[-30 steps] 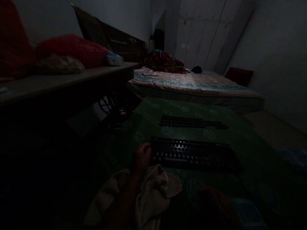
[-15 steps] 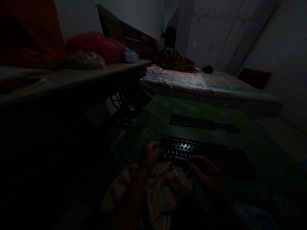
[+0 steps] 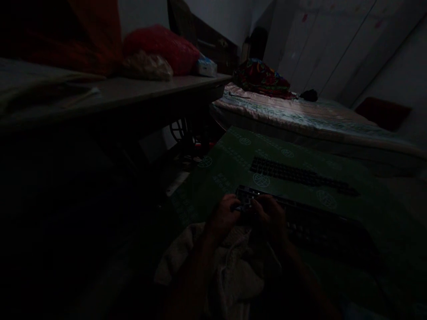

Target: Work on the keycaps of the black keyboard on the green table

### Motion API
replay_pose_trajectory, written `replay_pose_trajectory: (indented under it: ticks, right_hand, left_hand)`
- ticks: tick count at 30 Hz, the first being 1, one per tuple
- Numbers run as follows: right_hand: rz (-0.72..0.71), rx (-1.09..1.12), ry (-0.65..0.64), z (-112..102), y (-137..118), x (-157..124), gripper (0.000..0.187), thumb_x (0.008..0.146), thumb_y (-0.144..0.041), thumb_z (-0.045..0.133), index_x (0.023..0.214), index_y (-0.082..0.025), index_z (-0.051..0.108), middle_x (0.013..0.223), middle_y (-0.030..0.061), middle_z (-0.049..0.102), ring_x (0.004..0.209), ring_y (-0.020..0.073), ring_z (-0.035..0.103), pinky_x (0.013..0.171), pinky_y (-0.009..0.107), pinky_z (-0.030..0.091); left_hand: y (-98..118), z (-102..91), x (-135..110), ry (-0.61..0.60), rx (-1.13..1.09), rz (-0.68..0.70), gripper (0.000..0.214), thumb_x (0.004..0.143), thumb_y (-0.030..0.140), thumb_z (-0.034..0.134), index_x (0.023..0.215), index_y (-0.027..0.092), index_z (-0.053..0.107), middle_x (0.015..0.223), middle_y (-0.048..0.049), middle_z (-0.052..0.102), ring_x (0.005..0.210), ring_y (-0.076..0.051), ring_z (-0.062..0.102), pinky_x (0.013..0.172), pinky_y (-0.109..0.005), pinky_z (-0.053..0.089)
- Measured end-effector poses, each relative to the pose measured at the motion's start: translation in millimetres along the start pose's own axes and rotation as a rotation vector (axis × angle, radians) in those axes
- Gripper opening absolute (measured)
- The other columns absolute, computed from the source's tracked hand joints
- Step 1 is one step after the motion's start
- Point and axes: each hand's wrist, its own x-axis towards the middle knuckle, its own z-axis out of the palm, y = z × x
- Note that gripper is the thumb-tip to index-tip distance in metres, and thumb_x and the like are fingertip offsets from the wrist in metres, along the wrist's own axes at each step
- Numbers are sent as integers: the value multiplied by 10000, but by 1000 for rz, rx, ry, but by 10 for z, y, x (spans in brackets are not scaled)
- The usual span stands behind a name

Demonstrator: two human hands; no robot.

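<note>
Both our hands, the left hand [image 3: 224, 215] and the right hand [image 3: 271, 218], are at the left end of the dark keyboard [image 3: 313, 222].
The keyboard lies on the green mat [image 3: 233, 164], near to us, and a pale cloth [image 3: 233, 271] is bunched just before it under our wrists. Our fingers are curled down onto the keyboard's left end. It is too dark to tell if they pinch something or only touch. A row of dark keycaps [image 3: 300, 175] lies farther on the mat, apart from the keyboard.
</note>
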Motion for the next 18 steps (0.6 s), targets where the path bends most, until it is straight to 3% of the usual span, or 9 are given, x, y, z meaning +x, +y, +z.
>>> replay_pose_trajectory:
  ticks: [6, 13, 18]
  right_hand:
    - [0, -100, 6, 47, -7, -5, 247, 765, -406, 489, 773, -179, 586, 640, 38, 650, 585, 163, 605, 526, 238, 437]
    - [-97, -217, 17, 112, -50, 31, 243, 751, -388, 461, 729, -177, 582, 602, 38, 634, 527, 147, 577, 502, 226, 407]
    - [-35, -222, -8, 142, -72, 86, 235, 740, -378, 454, 709, -180, 576, 585, 25, 616, 522, 142, 560, 500, 225, 391]
  left_hand:
    - [-26, 30, -15, -9, 17, -7, 272, 616, 86, 532, 834, 178, 667, 1120, -71, 556, 1059, -200, 530, 934, -324, 422]
    - [-63, 60, -6, -22, 38, 26, 241, 653, 90, 499, 809, 166, 667, 1077, -71, 568, 1016, -182, 547, 909, -292, 433]
    - [-66, 63, -12, -15, 51, 16, 265, 630, 64, 503, 820, 159, 662, 1102, -76, 562, 1026, -176, 541, 914, -275, 425]
